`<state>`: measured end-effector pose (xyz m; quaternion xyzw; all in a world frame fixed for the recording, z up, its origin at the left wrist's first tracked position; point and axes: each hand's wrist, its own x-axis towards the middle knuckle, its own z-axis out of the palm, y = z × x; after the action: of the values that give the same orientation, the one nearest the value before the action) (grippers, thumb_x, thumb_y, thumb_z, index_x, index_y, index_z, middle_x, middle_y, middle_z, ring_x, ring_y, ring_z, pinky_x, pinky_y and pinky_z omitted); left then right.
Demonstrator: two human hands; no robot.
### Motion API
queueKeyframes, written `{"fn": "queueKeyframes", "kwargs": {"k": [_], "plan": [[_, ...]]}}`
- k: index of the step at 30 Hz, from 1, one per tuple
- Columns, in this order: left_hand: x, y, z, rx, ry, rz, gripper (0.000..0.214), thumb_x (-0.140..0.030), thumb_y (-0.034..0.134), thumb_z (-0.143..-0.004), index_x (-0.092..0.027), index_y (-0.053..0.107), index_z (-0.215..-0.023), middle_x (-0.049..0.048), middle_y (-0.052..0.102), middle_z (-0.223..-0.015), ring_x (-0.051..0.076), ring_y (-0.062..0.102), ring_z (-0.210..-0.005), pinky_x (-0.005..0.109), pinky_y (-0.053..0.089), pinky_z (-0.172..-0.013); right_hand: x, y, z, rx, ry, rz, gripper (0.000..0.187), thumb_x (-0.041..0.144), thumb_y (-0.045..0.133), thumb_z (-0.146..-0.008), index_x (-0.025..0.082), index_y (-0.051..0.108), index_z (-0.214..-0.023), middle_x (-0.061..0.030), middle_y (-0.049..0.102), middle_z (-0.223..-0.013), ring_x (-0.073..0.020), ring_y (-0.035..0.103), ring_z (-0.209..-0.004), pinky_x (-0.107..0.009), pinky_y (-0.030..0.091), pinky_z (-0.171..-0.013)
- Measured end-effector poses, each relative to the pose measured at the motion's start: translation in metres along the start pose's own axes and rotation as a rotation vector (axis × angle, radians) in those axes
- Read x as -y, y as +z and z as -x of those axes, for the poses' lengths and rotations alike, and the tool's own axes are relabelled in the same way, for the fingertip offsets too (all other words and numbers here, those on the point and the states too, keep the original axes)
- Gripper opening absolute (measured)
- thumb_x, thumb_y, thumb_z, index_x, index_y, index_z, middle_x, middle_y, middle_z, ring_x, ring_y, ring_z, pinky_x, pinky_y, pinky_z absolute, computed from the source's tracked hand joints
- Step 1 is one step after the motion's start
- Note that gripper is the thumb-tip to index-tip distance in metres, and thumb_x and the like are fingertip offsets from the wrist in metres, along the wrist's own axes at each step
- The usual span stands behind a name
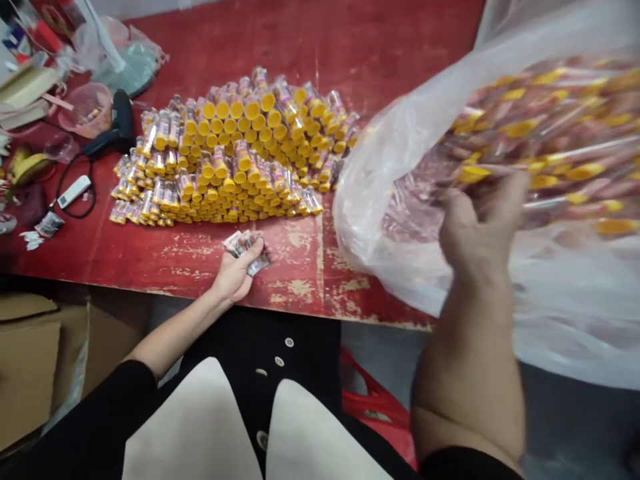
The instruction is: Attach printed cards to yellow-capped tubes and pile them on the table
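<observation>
My left hand (235,273) is closed round a small bunch of printed plastic packets (247,250), just above the table's front edge. My right hand (480,227) reaches over the mouth of a large clear plastic bag (395,147) full of yellow-capped tubes (580,173). Its thumb and forefinger lie close to one yellow cap (473,173); blur hides whether they grip it. Beyond my left hand, a stacked pile of clear tubes with yellow caps (240,180) lies on the table, many cap ends facing me.
The red table (350,40) has worn paint near its front edge. At the left are a black handheld scanner (120,123), a pink basket (87,110), bananas (30,167) and a white device (74,192). Below stand a cardboard box (30,373) and a red stool (375,400).
</observation>
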<state>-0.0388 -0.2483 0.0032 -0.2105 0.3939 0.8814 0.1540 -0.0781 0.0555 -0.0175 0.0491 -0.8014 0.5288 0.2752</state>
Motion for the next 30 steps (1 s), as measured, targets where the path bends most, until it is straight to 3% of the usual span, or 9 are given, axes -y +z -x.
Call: {"fn": "queueKeyframes", "kwargs": {"k": [2,4,6,8,14,19,22,25,30], "plan": [[0.008,0.008,-0.003,0.019,0.017,0.022,0.025,-0.015,0.086,-0.069,-0.013,0.065,-0.083,-0.0027,0.067,-0.074,0.008,0.064,-0.069,0.028,0.057,-0.08,0.033,0.034,0.038,0.002,0.116,-0.109,0.023,0.046,0.061,-0.092,0.026,0.061,-0.104,0.0011,0.056,-0.079,-0.0082,0.053,-0.061,-0.022,0.046,-0.052],[0.017,0.017,-0.005,0.019,0.013,0.028,0.021,-0.013,0.083,-0.073,-0.013,0.063,-0.079,-0.0035,0.066,-0.073,0.007,0.063,-0.069,0.024,0.053,-0.078,0.062,0.074,0.069,0.136,0.284,-0.205,0.027,0.042,0.069,-0.086,0.02,0.066,-0.103,0.002,0.059,-0.075,-0.0074,0.052,-0.059,-0.022,0.045,-0.052],[0.023,0.023,-0.004,-0.009,0.008,0.037,0.019,-0.012,0.081,-0.076,-0.013,0.062,-0.077,-0.0044,0.064,-0.071,0.006,0.061,-0.067,0.021,0.05,-0.075,0.081,0.107,0.088,0.1,0.383,-0.32,0.027,0.039,0.078,-0.078,0.017,0.068,-0.091,0.0016,0.063,-0.077,-0.0079,0.057,-0.066,-0.022,0.049,-0.061],[0.025,0.025,-0.003,-0.043,0.01,0.043,0.017,-0.012,0.079,-0.078,-0.013,0.062,-0.077,-0.0048,0.063,-0.07,0.005,0.059,-0.065,0.021,0.049,-0.072,0.089,0.123,0.096,0.012,0.445,-0.399,0.027,0.038,0.079,-0.077,0.017,0.064,-0.082,0.0021,0.063,-0.079,-0.0071,0.057,-0.069,-0.021,0.048,-0.066],[0.025,0.023,0.002,-0.113,0.074,0.051,0.013,-0.009,0.077,-0.079,-0.013,0.064,-0.076,-0.0049,0.064,-0.072,0.004,0.06,-0.067,0.018,0.046,-0.071,0.086,0.125,0.1,0.079,0.468,-0.384,0.029,0.038,0.082,-0.072,0.017,0.064,-0.082,0.0028,0.064,-0.079,-0.0077,0.056,-0.068,-0.022,0.047,-0.067],[0.033,0.019,-0.001,-0.139,0.116,0.018,0.019,-0.011,0.083,-0.071,-0.014,0.066,-0.08,-0.004,0.069,-0.079,0.006,0.064,-0.071,0.021,0.049,-0.077,0.084,0.132,0.101,-0.035,0.459,-0.362,0.033,0.045,0.081,-0.074,0.018,0.066,-0.085,0.0024,0.065,-0.076,-0.0077,0.055,-0.064,-0.021,0.048,-0.062],[0.038,0.02,-0.003,-0.177,0.149,0.0,0.025,-0.017,0.086,-0.069,-0.014,0.064,-0.079,-0.0057,0.067,-0.075,0.005,0.062,-0.065,0.02,0.047,-0.071,0.082,0.138,0.102,-0.08,0.491,-0.387,0.036,0.05,0.077,-0.077,0.019,0.064,-0.089,0.0024,0.063,-0.074,-0.0079,0.056,-0.061,-0.021,0.049,-0.06],[0.038,0.023,-0.002,-0.194,0.079,0.02,0.029,-0.022,0.087,-0.07,-0.014,0.061,-0.078,-0.0061,0.065,-0.071,0.005,0.06,-0.061,0.02,0.046,-0.064,0.078,0.136,0.104,-0.088,0.501,-0.459,0.036,0.054,0.066,-0.087,0.021,0.06,-0.099,0.0031,0.058,-0.074,-0.0076,0.053,-0.06,-0.021,0.048,-0.058],[0.029,0.026,-0.001,-0.232,-0.079,0.085,0.029,-0.021,0.087,-0.071,-0.015,0.061,-0.081,-0.0053,0.068,-0.074,0.005,0.062,-0.063,0.019,0.045,-0.059,0.074,0.11,0.112,-0.125,0.32,-0.39,0.034,0.054,0.054,-0.095,0.025,0.061,-0.113,-0.0017,0.059,-0.093,-0.01,0.058,-0.076,-0.023,0.051,-0.068]]}}
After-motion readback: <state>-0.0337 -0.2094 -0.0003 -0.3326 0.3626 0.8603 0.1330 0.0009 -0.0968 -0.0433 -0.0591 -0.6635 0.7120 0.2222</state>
